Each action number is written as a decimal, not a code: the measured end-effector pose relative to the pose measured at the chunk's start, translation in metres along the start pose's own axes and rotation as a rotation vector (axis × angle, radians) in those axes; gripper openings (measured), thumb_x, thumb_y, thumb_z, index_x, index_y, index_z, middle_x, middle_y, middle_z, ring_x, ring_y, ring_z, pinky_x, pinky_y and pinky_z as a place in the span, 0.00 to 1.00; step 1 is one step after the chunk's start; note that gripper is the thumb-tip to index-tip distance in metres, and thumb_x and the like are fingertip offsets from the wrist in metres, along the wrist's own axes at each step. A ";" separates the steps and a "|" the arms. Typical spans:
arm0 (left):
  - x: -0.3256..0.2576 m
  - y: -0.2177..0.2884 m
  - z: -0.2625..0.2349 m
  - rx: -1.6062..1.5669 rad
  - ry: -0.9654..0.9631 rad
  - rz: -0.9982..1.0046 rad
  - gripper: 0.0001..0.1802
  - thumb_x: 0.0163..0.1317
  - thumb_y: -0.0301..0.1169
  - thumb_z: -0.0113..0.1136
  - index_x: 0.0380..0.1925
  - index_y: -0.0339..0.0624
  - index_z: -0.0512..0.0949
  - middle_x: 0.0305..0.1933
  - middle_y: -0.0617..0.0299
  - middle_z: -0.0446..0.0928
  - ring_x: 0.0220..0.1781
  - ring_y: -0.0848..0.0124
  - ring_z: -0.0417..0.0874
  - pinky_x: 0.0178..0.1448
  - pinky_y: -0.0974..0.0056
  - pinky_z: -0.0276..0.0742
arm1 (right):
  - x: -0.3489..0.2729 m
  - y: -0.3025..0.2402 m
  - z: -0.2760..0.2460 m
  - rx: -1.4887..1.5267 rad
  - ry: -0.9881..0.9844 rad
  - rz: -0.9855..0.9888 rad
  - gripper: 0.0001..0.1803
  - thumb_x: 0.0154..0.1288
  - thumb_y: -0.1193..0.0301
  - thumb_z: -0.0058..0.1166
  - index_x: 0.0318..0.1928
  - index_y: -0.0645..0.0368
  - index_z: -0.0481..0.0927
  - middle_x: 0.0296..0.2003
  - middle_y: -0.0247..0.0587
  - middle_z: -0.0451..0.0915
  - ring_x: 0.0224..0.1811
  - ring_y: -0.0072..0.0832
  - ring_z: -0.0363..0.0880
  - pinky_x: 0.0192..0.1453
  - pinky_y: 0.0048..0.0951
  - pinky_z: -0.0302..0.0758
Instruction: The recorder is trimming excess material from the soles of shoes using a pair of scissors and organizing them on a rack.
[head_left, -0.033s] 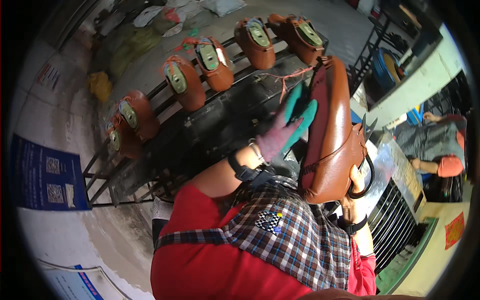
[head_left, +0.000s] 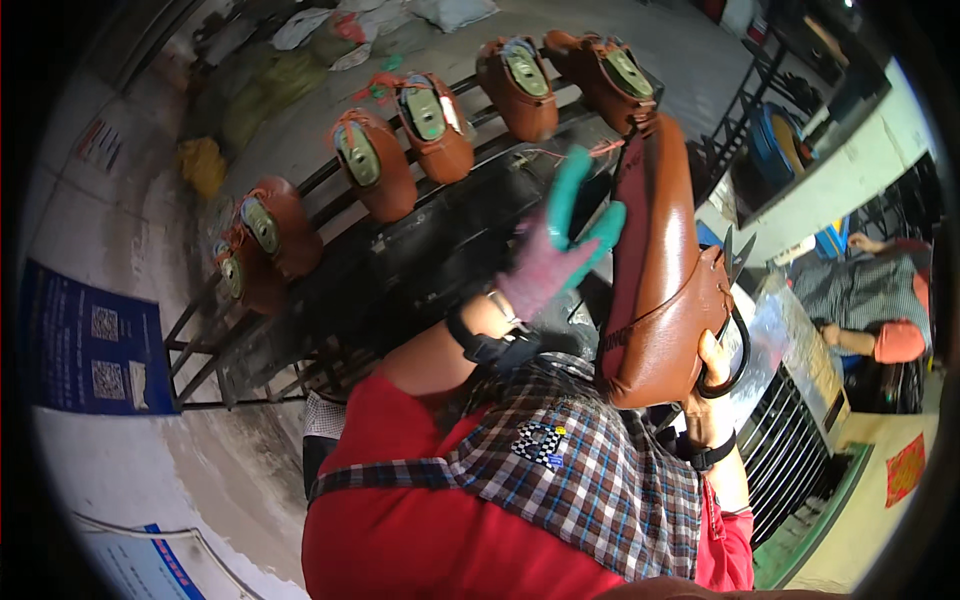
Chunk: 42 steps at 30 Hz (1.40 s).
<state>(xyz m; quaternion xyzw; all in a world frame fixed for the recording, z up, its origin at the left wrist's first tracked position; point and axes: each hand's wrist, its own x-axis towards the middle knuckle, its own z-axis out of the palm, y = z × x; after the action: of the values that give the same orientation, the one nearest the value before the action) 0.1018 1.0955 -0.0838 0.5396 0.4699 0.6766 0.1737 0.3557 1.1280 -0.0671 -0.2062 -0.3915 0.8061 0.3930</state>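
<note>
Upright before my apron stands a brown leather shoe (head_left: 665,260), its dark red sole facing left. My right hand (head_left: 710,390) is bare and grips its lower right side, with the thumb on the leather. The same hand keeps a pair of scissors (head_left: 738,255) by a black loop handle, blades pointing up beside the shoe; most of the fingers are hidden. Left of the sole, my left hand (head_left: 560,245) wears a pink and green glove. Its fingers are spread and hold nothing; the fingertips are close to the sole, and whether they touch is hard to see.
Several brown shoes (head_left: 375,170) on pale green lasts sit along a black metal rack (head_left: 330,210). Sacks (head_left: 270,110) lie on the floor beyond. At right are a slatted black grille (head_left: 790,465), a pale ledge (head_left: 850,165) and another person (head_left: 850,285) in a checked garment.
My left hand has drawn slightly left from the sole, and its fingers have spread wider. The shoe and my right hand stay nearly in place.
</note>
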 end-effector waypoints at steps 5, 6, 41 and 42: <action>0.011 0.028 -0.094 1.211 0.609 0.246 0.44 0.53 0.41 0.71 0.66 0.35 0.61 0.66 0.42 0.63 0.68 0.45 0.64 0.70 0.46 0.61 | 0.020 -0.011 0.013 -0.140 -0.044 0.047 0.50 0.52 0.57 0.67 0.71 0.61 0.55 0.63 0.48 0.67 0.64 0.41 0.70 0.66 0.41 0.70; 0.012 0.035 -0.108 1.379 0.703 0.227 0.47 0.52 0.45 0.72 0.66 0.34 0.60 0.67 0.40 0.62 0.68 0.43 0.62 0.70 0.43 0.60 | 0.021 -0.013 0.012 -0.129 -0.045 0.077 0.50 0.52 0.57 0.67 0.71 0.61 0.55 0.63 0.49 0.67 0.64 0.40 0.70 0.66 0.41 0.70; -0.032 0.014 -0.116 1.257 0.601 0.120 0.51 0.48 0.41 0.74 0.67 0.32 0.57 0.67 0.39 0.61 0.70 0.44 0.63 0.69 0.46 0.63 | 0.185 0.091 0.207 -0.838 -0.424 -0.519 0.28 0.60 0.66 0.61 0.59 0.58 0.69 0.35 0.50 0.80 0.37 0.46 0.83 0.40 0.40 0.78; -0.038 -0.008 -0.129 1.150 0.684 0.010 0.49 0.49 0.40 0.73 0.67 0.33 0.58 0.66 0.40 0.63 0.69 0.46 0.65 0.69 0.49 0.65 | 0.170 0.087 0.206 -0.873 -0.436 -0.555 0.26 0.61 0.67 0.60 0.58 0.60 0.70 0.36 0.50 0.80 0.39 0.48 0.83 0.42 0.41 0.78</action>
<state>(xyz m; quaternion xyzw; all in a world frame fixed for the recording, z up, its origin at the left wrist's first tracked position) -0.0022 1.0135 -0.1085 0.3036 0.7819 0.4522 -0.3033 0.0792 1.1331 -0.0149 -0.0675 -0.8007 0.4597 0.3783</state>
